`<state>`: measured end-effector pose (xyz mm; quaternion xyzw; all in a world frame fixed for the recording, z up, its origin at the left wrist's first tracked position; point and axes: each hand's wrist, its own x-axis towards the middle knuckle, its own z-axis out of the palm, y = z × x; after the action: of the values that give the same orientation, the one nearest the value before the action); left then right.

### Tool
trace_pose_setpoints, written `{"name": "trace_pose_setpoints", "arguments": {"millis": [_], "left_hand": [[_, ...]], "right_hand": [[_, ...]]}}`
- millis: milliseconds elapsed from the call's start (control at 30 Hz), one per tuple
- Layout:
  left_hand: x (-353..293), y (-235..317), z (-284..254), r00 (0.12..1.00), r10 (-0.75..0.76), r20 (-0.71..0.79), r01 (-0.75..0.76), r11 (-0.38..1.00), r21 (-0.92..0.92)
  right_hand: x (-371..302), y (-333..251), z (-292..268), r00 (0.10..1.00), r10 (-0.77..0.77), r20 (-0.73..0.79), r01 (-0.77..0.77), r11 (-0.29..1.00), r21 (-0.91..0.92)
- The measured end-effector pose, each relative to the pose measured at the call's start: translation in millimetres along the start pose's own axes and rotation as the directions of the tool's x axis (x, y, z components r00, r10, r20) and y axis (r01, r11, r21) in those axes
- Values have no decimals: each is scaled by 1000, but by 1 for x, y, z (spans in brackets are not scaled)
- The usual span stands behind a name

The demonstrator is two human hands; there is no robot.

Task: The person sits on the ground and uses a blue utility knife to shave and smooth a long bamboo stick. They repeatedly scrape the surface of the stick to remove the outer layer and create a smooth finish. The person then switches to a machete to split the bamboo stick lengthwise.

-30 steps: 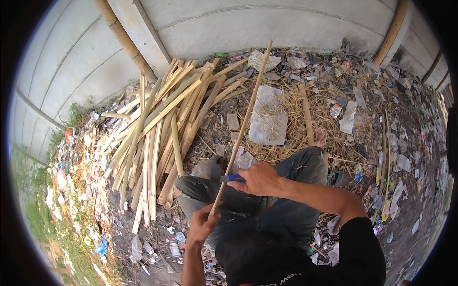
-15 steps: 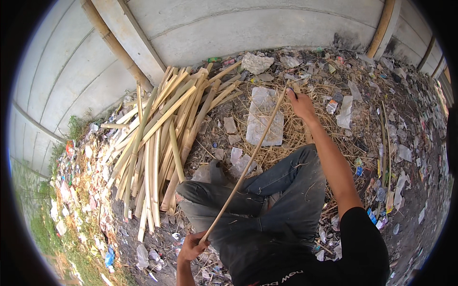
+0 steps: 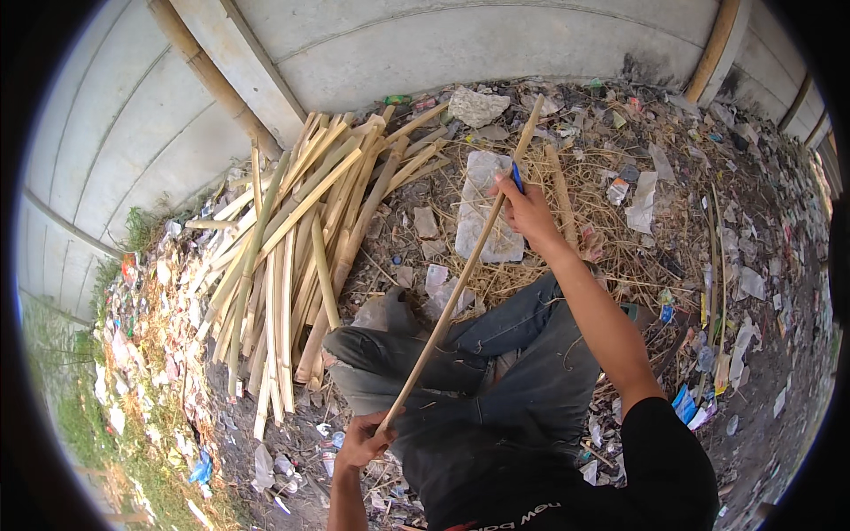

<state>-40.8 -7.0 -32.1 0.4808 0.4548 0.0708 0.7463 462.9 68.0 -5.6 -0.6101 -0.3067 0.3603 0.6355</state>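
Spanning the lap on a slant in the head view, a long bamboo strip (image 3: 440,327) runs from the left hand (image 3: 365,441) at the lower left up past the right hand (image 3: 522,208), its far tip pointing toward the concrete wall (image 3: 496,44). The left hand grasps the strip near its lower end, the fingers curled about it. The right hand clasps a small blue tool (image 3: 518,180) against the upper part of the strip; the tool's working end is too small to make out. The strip is slender, nearly straight and pale tan, and looks smooth along the stretch between the hands. Beneath it lie the crossed legs in dark, dusty trousers (image 3: 540,380) and, farther out, a whitish slab (image 3: 469,212) with curly straw-coloured shavings (image 3: 611,212) strewn around it. A short bamboo piece (image 3: 560,190) lies just to the right of the slab. To the left is a heap of split bamboo (image 3: 287,301), pale yellow to greenish, its pieces crossing one another. On the littered ground at lower left sits a crumpled blue plastic bag (image 3: 202,467); whether it holds anything cannot be told. A grey rock (image 3: 479,106) rests near the wall.
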Motion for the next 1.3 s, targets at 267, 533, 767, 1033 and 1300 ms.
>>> {"name": "trace_pose_setpoints", "arguments": {"millis": [267,533,767,1033,1300], "left_hand": [[25,15,24,997,75,14,-71,982,-174],[48,49,50,989,151,5,-148,978,-144],[52,48,48,985,134,110,-109,971,-211],[46,49,59,981,142,133,-117,977,-178],[62,52,60,973,228,39,-229,973,27]], "right_hand": [[-88,7,79,926,-91,365,229,906,-356],[-169,33,114,791,-137,597,436,810,-393],[-188,13,101,733,17,680,565,542,-622],[-148,8,83,839,58,541,436,522,-733],[-172,4,91,748,84,658,543,493,-680]]}}
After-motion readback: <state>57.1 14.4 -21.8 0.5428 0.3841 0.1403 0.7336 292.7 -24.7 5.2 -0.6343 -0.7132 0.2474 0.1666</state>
